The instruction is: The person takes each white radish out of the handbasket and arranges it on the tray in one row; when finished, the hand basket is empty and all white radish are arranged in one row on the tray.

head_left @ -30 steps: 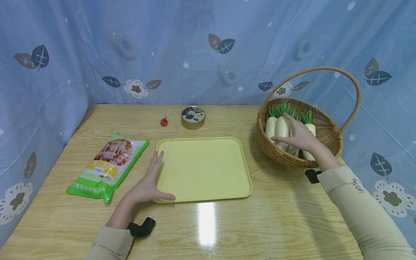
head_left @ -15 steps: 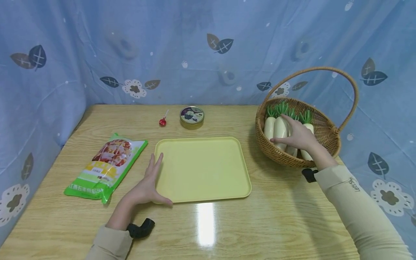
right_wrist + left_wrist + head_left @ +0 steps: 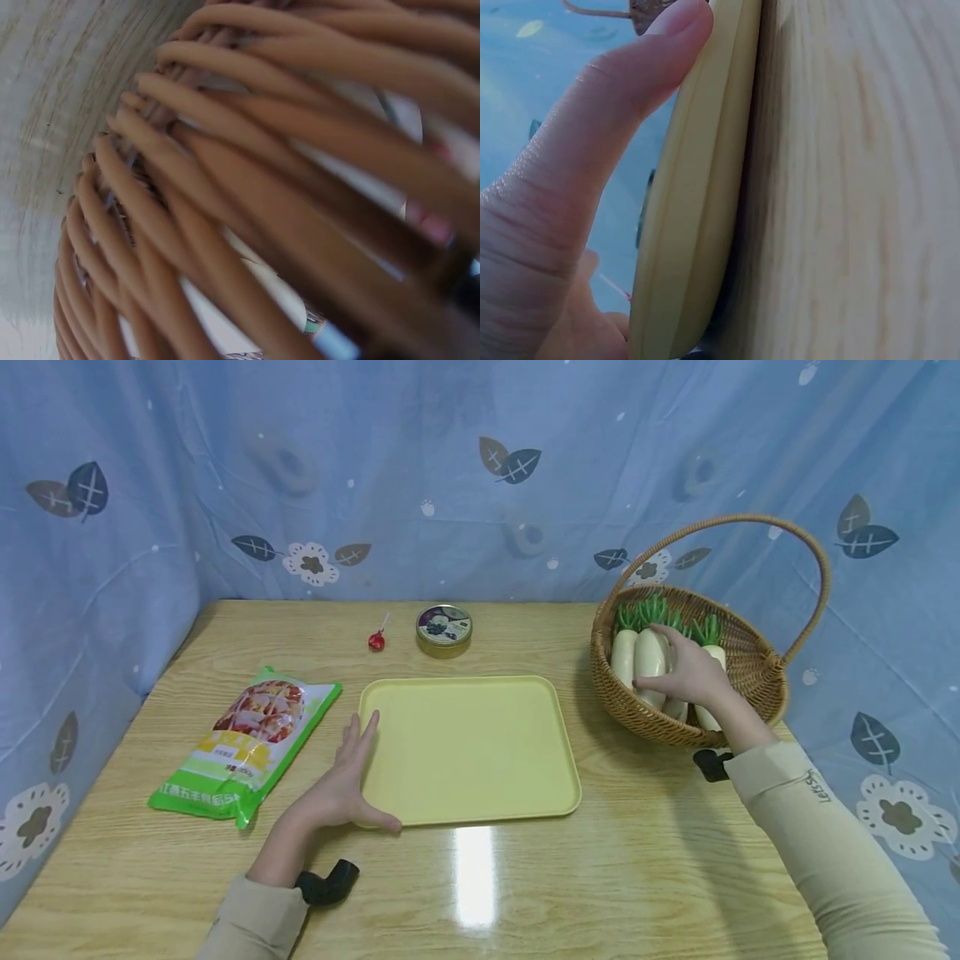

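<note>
My left hand (image 3: 339,795) lies at the left side of a yellow rectangular tray (image 3: 471,748), fingers spread and straight. In the left wrist view its thumb (image 3: 622,94) rests along the tray's rim (image 3: 694,195). My right hand (image 3: 696,675) reaches into a brown wicker basket (image 3: 637,722) at the right. Its thumb and fingers grip a white radish (image 3: 650,653) with a green top, lying among several others. The right wrist view is filled by the basket's weave (image 3: 225,172), which hides most of that hand.
A green and white food bag (image 3: 247,743) lies on the left of the wooden table (image 3: 600,877). Behind the tray are a red lollipop (image 3: 377,640) and a round tin (image 3: 444,631). The basket's tall handle (image 3: 750,518) arches upward. A blue patterned curtain (image 3: 420,468) hangs behind.
Both hands stay almost where they were, the left at the tray and the right at the radish. The head view shifts very slightly.
</note>
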Demonstrator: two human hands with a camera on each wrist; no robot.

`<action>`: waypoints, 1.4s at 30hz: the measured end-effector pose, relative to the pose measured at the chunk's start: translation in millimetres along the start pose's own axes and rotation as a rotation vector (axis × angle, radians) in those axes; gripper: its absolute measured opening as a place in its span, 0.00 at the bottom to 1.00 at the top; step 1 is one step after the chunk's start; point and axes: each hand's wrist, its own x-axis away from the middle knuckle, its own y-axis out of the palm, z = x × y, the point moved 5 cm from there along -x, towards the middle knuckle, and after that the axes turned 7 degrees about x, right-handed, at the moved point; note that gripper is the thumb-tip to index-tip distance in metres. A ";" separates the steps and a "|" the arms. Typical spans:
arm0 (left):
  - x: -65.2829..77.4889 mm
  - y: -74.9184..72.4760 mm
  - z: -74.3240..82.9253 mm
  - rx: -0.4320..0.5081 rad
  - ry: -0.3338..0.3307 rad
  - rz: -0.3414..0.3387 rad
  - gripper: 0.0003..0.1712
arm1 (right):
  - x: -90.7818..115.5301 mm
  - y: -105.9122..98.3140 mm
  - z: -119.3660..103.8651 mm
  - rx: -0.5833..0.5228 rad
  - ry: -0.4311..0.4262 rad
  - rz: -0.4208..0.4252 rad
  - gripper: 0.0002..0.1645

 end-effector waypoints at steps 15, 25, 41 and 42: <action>-6.6 -0.9 7.1 -0.080 0.012 -0.002 0.84 | 5.4 -5.4 2.5 -0.052 0.014 0.029 0.55; -10.6 -1.5 6.8 -0.096 0.005 0.003 0.85 | 12.5 -15.3 0.1 -0.141 0.044 0.076 0.54; -16.2 -2.5 7.2 -0.117 0.009 0.001 0.88 | 21.1 -26.6 6.0 -0.239 0.103 0.101 0.55; -16.3 -2.6 7.4 -0.118 0.006 0.000 0.88 | 22.2 -27.5 5.8 -0.246 0.101 0.104 0.55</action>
